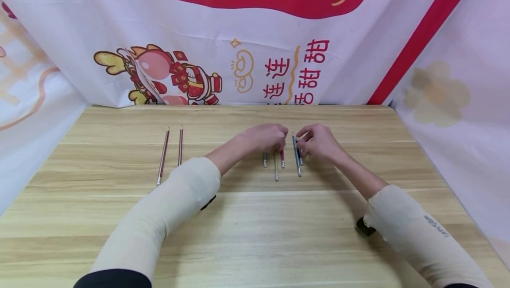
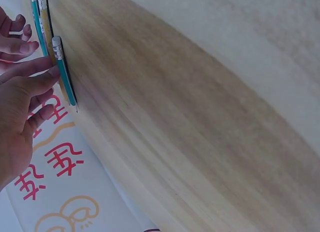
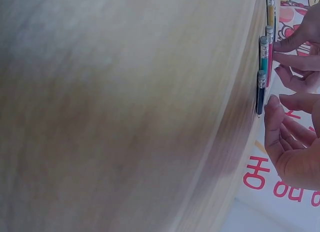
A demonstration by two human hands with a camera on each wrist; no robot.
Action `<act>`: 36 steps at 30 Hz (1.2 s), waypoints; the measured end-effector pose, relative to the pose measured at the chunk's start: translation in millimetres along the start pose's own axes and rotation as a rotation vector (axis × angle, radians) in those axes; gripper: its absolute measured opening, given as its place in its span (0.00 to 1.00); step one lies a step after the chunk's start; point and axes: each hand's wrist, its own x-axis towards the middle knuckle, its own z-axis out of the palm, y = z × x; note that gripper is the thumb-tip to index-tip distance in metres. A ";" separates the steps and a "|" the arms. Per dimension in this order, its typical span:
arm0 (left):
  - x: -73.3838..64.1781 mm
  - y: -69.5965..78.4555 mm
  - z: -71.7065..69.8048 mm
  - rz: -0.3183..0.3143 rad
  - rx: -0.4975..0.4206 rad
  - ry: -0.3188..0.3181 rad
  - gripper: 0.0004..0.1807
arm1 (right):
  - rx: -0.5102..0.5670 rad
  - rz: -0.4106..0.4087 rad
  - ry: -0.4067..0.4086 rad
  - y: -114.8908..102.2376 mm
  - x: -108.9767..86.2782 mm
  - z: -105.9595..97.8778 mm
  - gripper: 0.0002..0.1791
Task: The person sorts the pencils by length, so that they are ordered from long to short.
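My left hand [image 1: 266, 137] bends over a group of pencils at the table's middle. Its thumb and index finger close together at the pink pencil [image 1: 283, 159], seeming to pinch it; the contact is partly hidden. Beside that lie a yellow pencil [image 1: 276, 168] and a green pencil [image 1: 265, 160], their upper parts under the hand. Just right of them is a teal-blue pencil [image 1: 296, 155]. A dark blue pencil [image 3: 260, 94] lies close by. My right hand [image 1: 317, 140] is next to it, thumb and index finger curved with a gap between their tips in the right wrist view.
Two reddish-brown pencils [image 1: 164, 157] lie apart on the left of the wooden table [image 1: 255, 235], one partly behind my left sleeve. A printed white cloth [image 1: 223, 27] hangs along the table's back edge. More cloth stands at both sides.
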 end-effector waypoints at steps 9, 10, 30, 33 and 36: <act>1.3 -0.8 0.4 0.116 0.213 -0.022 0.14 | -0.002 -0.009 0.004 1.1 0.6 -0.4 0.16; 1.8 -0.8 0.2 0.128 0.231 -0.025 0.14 | -0.002 -0.010 0.005 1.3 0.7 -0.5 0.16; 12.4 0.8 -2.9 0.173 0.270 -0.115 0.07 | -0.004 -0.013 0.018 3.7 3.4 -0.2 0.15; 13.4 0.5 -3.1 0.166 0.284 -0.128 0.05 | -0.003 -0.007 0.015 3.2 3.4 -0.3 0.15; 13.3 0.1 -4.9 0.163 0.271 -0.124 0.05 | 0.001 -0.005 0.006 3.1 3.9 -0.5 0.15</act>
